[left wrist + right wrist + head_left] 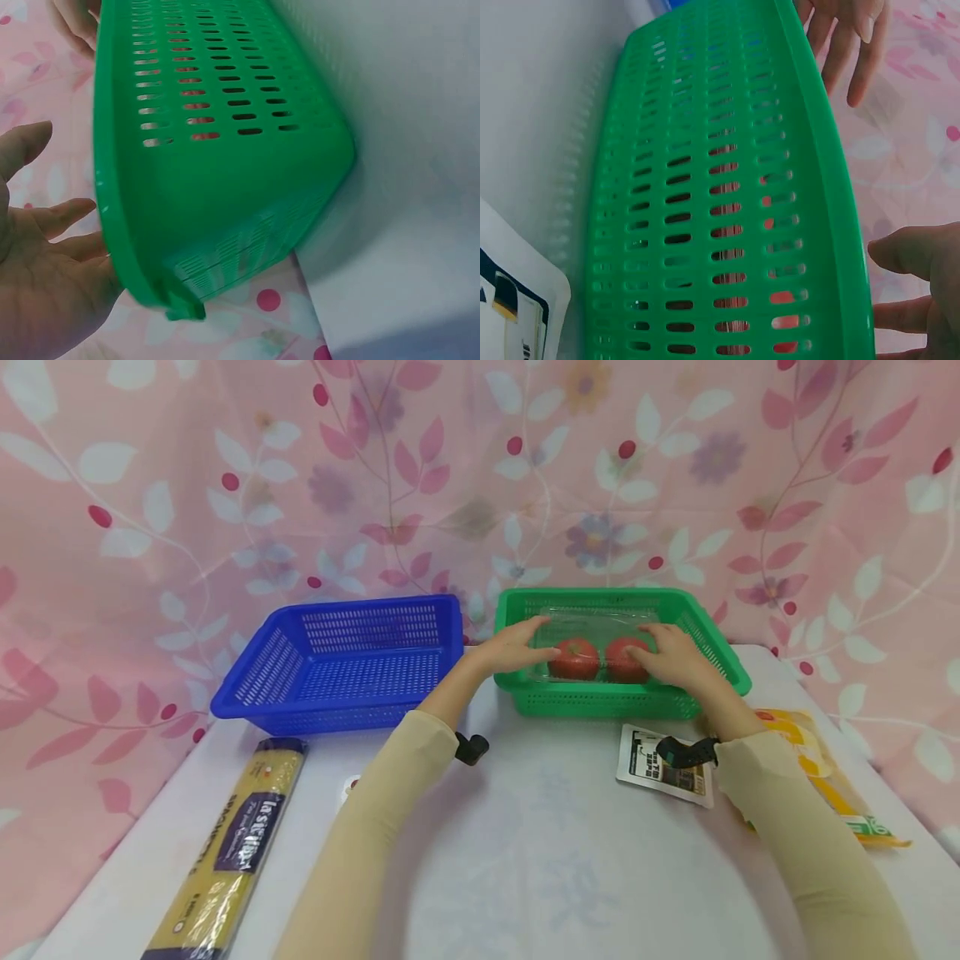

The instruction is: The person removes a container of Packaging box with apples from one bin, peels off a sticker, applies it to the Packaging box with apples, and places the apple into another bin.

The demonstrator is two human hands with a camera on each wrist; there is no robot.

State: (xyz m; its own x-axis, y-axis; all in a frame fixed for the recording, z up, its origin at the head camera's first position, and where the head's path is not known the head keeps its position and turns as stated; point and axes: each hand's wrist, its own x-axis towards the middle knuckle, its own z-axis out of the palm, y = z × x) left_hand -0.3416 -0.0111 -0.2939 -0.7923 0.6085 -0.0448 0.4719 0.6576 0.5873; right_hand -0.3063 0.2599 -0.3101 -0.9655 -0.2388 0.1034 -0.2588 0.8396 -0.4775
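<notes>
A clear plastic package (pixel 600 623) with two round red fruits, tomato-like or apple-like, lies inside the green basket (pixel 607 705). My left hand (pixel 513 647) is over the basket's left part, thumb and fingers spread at the package's left end. Over the right part, my right hand (pixel 675 656) has its thumb and fingers spread at the other end. The left wrist view shows the left hand (pixel 52 277) with loosely extended fingers, partly behind the basket rim. In the right wrist view the right hand (pixel 922 277) is likewise spread. The basket wall hides any fingertip contact.
A blue basket (pixel 255 723) stands to the left of the green one. At the front left lies a spaghetti pack (pixel 240 835). A white-edged pouch (pixel 652 768) and a yellow bag (pixel 832 768) lie at the right. A floral curtain (pixel 450 468) hangs behind.
</notes>
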